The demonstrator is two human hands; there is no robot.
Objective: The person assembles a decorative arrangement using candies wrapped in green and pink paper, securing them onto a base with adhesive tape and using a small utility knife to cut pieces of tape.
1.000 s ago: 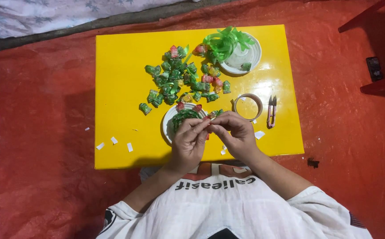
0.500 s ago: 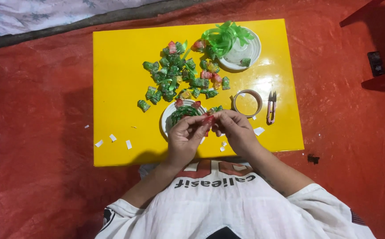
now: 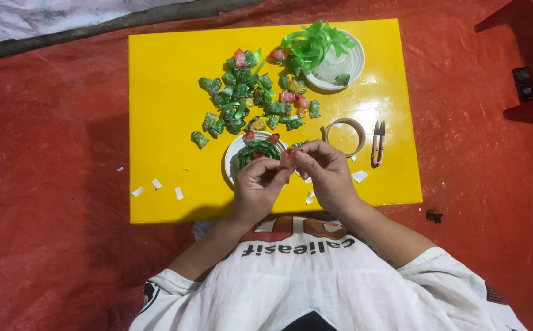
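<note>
Now my left hand [image 3: 259,184] and right hand [image 3: 324,171] pinch one small red folded piece [image 3: 287,158] between fingertips, just beside the white plate [image 3: 232,160] at the tabletop's near edge.

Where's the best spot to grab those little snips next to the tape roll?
Probably the snips by the wider looped end nearest the person, coming from above with the right hand. They lie flat, blades pointing away, apart from the tape roll.
</note>
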